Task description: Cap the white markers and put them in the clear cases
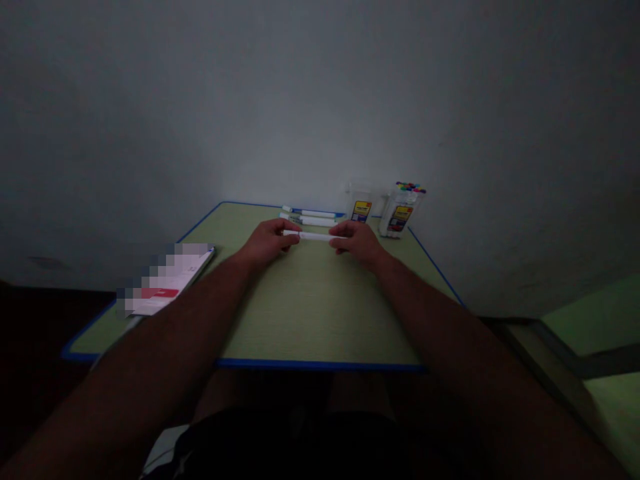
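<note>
A white marker [315, 237] lies level between my two hands, above the back half of the table. My left hand [271, 241] pinches its left end, where a cap seam shows. At the other end, the fingers of my right hand [357, 241] close round the marker. Just beyond my hands, a white marker [319, 221] rests on the table, with another white marker [317, 213] behind it. A separate small white cap [287, 209] is beside them on the left.
A clear plastic case [359, 200] with a yellow label stands at the back. Right of it, another clear case [400, 212] holds several colourful-ended markers. A booklet or packet [175, 277], partly blurred, lies on the left. The table [320, 313] has a blue edge and meets a grey wall [300, 100].
</note>
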Demonstrator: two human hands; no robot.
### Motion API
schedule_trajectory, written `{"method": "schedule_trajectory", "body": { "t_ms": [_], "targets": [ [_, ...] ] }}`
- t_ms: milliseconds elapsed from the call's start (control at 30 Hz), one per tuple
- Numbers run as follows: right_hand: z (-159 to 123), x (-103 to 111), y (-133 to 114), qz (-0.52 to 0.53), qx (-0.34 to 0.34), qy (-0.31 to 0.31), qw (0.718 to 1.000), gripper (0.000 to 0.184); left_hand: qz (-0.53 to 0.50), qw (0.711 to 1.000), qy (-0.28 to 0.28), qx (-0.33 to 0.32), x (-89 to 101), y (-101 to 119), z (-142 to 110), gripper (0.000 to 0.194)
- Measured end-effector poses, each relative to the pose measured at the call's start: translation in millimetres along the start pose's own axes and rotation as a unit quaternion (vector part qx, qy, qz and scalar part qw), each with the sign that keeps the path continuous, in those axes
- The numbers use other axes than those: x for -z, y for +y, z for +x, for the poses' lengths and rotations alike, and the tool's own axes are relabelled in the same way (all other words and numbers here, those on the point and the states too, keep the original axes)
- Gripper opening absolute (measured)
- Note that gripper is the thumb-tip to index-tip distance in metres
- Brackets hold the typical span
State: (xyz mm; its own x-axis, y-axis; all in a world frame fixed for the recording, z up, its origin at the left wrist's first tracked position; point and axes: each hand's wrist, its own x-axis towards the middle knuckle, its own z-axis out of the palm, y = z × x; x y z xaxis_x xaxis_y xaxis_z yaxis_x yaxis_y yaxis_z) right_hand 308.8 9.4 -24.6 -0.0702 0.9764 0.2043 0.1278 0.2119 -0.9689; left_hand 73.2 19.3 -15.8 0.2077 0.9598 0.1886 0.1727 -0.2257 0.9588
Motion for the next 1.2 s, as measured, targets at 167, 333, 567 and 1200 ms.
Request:
{"method": "schedule_trajectory", "body": {
  "t_ms": [167,333,567,1200],
  "targets": [
    [1,-3,3,0.018,0.014,-0.011,1.000,0.032,0.021,1.000,0.007,-0.004,-2.2,1,-3,0.019],
    [3,3,6,0.046,0.004,0.024,0.999,0.033,0.008,0.998,0.053,-0.025,-0.1,0,0,0.015],
    [3,4,5,0.040,0.003,0.037,0.999,0.029,-0.021,0.998,0.047,-0.025,-0.9,2,-2,0.024],
    [3,3,1,0.054,0.027,0.039,0.997,0.030,-0.003,0.995,0.081,-0.054,-6.9,7,-4,0.015]
  ]
}}
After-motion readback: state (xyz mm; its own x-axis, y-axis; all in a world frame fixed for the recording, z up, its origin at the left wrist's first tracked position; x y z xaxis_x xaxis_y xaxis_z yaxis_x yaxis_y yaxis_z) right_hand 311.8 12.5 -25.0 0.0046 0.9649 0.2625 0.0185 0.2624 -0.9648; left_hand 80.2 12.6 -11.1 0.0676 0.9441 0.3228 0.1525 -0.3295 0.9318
